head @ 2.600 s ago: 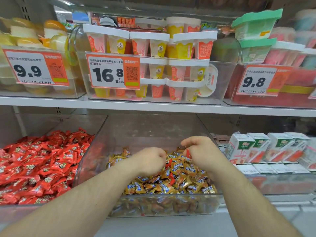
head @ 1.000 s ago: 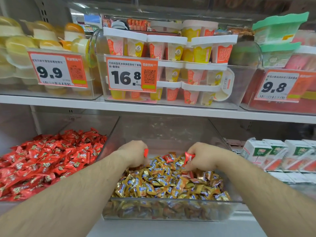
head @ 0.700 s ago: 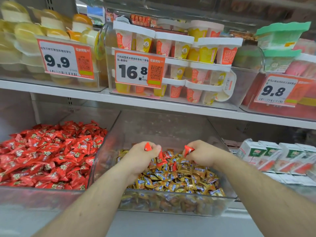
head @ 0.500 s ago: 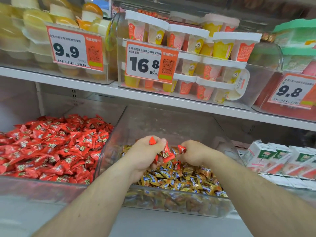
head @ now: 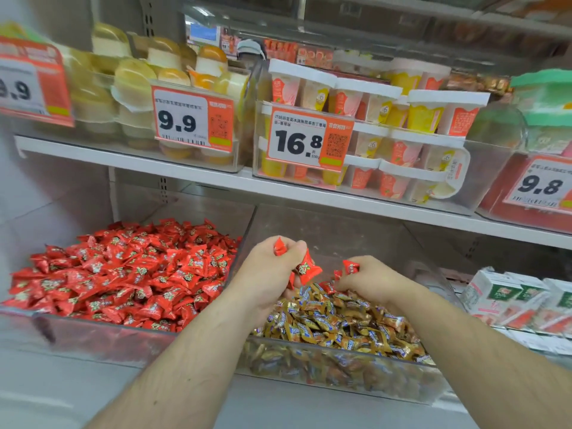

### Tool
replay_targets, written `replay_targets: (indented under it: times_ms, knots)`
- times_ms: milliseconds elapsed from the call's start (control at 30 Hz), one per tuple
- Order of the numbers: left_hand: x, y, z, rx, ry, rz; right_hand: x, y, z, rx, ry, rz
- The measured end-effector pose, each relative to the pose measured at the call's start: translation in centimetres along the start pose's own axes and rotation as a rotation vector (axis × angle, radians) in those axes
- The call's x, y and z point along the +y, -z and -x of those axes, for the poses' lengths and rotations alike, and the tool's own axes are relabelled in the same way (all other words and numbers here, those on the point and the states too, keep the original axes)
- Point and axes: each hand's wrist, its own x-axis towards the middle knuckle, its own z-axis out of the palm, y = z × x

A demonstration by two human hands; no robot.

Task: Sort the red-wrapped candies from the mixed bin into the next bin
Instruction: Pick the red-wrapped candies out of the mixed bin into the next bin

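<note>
The clear mixed bin [head: 340, 383] holds a heap of gold-wrapped candies [head: 340, 323] with a few red ones on top. My left hand [head: 269, 270] hovers over its left part and grips several red-wrapped candies [head: 306, 269]; one sticks out above my fingers. My right hand [head: 368, 280] reaches into the heap and pinches a red-wrapped candy [head: 350, 266]. To the left, the neighbouring clear bin [head: 102, 342] is full of red-wrapped candies [head: 130, 270].
A white shelf [head: 216, 178] runs just above the bins, carrying clear tubs of pudding cups [head: 371, 128] with price tags 9.9, 16.8 and 9.8. Small drink cartons [head: 510, 298] stand to the right of the mixed bin.
Both hands picked red candies out of the gold heap and lifted them. My left hand has risen and shifted left toward the red bin; the view has turned left.
</note>
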Motion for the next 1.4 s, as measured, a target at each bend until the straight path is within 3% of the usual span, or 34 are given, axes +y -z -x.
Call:
replay_targets:
  times_ms: [133,233,367,467,633,933,1233,1400]
  knots:
    - [1.6,2.9,1.5,0.078,-0.067,-0.004,-3.9,-0.1,2.4,-0.059,0.044,-0.203]
    - [2.5,6.3,2.1,0.202,-0.115,-0.044,-8.2,-1.1,4.0,-0.133,0.144,-0.202]
    - [2.5,12.2,2.0,0.41,-0.145,-0.362,-13.8,-3.7,4.8,-0.116,0.334,0.005]
    - [1.3,16.0,1.4,0.478,-0.129,-0.623,-17.4,-6.3,4.0,-0.099,0.43,0.17]
    - [0.0,19.0,0.1,0.566,-0.12,-0.759,-21.3,-10.1,0.9,-0.135,0.51,0.406]
    - [-0.4,19.7,0.4,0.373,-0.023,-0.963,-21.1,-14.1,-3.4,-0.216,0.364,0.442]
    - [0.9,12.9,1.6,0.281,-0.418,-1.038,-17.2,-8.0,1.5,0.127,0.514,0.288]
    - [0.3,4.9,2.2,0.173,-0.659,-0.983,-11.3,-2.7,4.3,0.268,0.429,0.255]
